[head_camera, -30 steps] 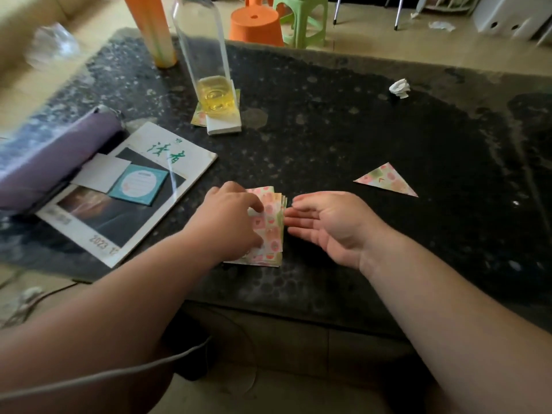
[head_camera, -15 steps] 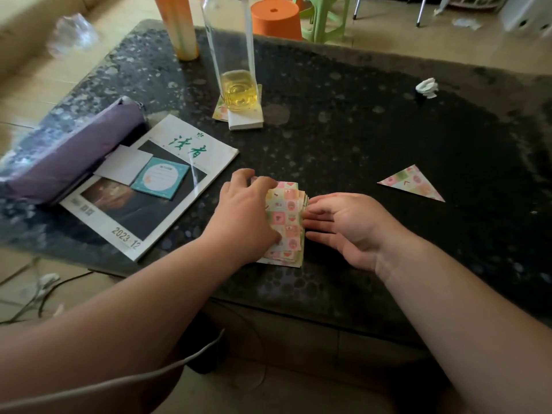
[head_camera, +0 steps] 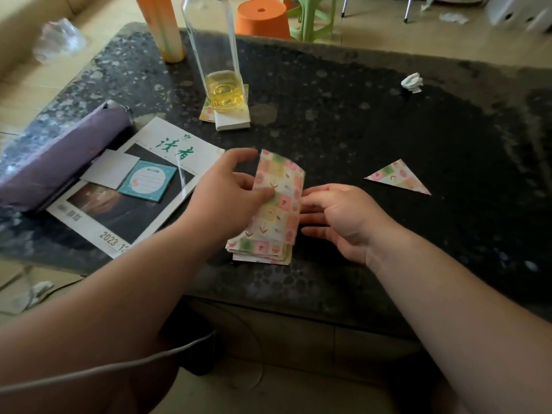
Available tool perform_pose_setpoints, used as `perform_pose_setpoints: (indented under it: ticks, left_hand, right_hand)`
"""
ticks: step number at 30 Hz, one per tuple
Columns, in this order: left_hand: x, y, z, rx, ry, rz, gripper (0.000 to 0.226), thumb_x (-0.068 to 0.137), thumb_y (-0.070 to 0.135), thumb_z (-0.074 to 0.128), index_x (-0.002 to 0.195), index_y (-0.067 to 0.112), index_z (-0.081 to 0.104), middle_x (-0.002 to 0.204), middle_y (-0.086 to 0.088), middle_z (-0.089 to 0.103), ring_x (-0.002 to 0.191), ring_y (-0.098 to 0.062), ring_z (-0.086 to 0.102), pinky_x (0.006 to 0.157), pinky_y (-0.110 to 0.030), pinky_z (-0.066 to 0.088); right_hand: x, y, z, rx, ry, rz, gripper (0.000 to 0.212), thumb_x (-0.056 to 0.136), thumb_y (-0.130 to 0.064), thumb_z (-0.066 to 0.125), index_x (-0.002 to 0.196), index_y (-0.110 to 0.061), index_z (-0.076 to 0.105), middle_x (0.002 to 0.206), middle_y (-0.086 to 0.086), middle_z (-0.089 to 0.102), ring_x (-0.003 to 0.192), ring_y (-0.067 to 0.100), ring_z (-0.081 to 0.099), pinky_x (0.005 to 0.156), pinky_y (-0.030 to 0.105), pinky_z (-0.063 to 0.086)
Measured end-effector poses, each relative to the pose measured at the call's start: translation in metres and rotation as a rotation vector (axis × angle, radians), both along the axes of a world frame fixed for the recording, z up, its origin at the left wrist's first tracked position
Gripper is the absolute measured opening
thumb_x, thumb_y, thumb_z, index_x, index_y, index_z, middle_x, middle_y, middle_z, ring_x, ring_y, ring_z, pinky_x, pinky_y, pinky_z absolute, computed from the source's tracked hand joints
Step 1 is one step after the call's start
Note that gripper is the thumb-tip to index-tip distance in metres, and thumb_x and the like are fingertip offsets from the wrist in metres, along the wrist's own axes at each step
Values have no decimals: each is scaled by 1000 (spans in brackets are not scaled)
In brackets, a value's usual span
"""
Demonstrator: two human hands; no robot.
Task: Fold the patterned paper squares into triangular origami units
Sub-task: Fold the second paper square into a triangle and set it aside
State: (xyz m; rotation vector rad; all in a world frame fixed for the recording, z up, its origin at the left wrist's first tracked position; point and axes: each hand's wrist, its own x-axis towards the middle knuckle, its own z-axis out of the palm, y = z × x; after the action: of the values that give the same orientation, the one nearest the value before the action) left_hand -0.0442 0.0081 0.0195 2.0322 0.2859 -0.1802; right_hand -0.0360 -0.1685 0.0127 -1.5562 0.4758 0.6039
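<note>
A stack of patterned paper squares (head_camera: 263,249) lies near the front edge of the dark table (head_camera: 388,121). My left hand (head_camera: 227,192) pinches the top patterned sheet (head_camera: 280,186) between thumb and fingers and holds it curled up off the stack. My right hand (head_camera: 337,216) rests just to the right of the stack, fingers spread, fingertips against the sheet's right edge. One folded triangular unit (head_camera: 398,177) lies flat on the table to the right.
A magazine (head_camera: 143,186) with a teal card (head_camera: 148,180) and a purple pencil case (head_camera: 59,156) lie to the left. Behind stand a clear bottle of yellow liquid (head_camera: 222,85) on a white pad and an orange cup (head_camera: 162,25). A crumpled paper ball (head_camera: 412,82) sits far right.
My left hand went from pressing on the stack to lifting the top sheet off it. My right hand stayed beside the stack. The view shifted slightly.
</note>
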Motion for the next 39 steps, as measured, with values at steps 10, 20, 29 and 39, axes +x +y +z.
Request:
perform_pose_setpoints:
  ticks: [10,20,29,39]
  left_hand:
    - [10,-52,7,-375,289,-193,47,85,5,77,128,17,62,100,-5,79,94,-22,76,91,-48,59]
    - [2,-134,11,67,-115,-387,8,85,27,82,84,30,75,79,13,74,74,1,69,67,-13,55]
    - [-2,-128,-19,406,-870,-632,20,79,0,65,89,11,78,95,1,69,90,-23,59,83,-33,50]
    - [-38,-116,-59,632,-611,-819,19,80,8,77,92,23,80,91,3,69,83,-23,64,71,-45,59]
  right_hand:
    - [-13,-84,18,-34,-93,-110,21,92,-16,74,112,-15,69,96,3,80,98,20,76,79,37,48]
    - [-41,-167,14,-527,-436,3,19,80,-35,86,77,-20,76,75,-5,75,69,13,69,61,29,53]
    - [-52,-177,-8,-908,-911,216,18,82,-18,78,98,-25,75,99,-11,66,96,13,57,82,28,48]
    - [-74,-151,-39,-861,-740,649,19,90,-27,74,109,-26,74,110,-13,60,105,9,49,89,34,50]
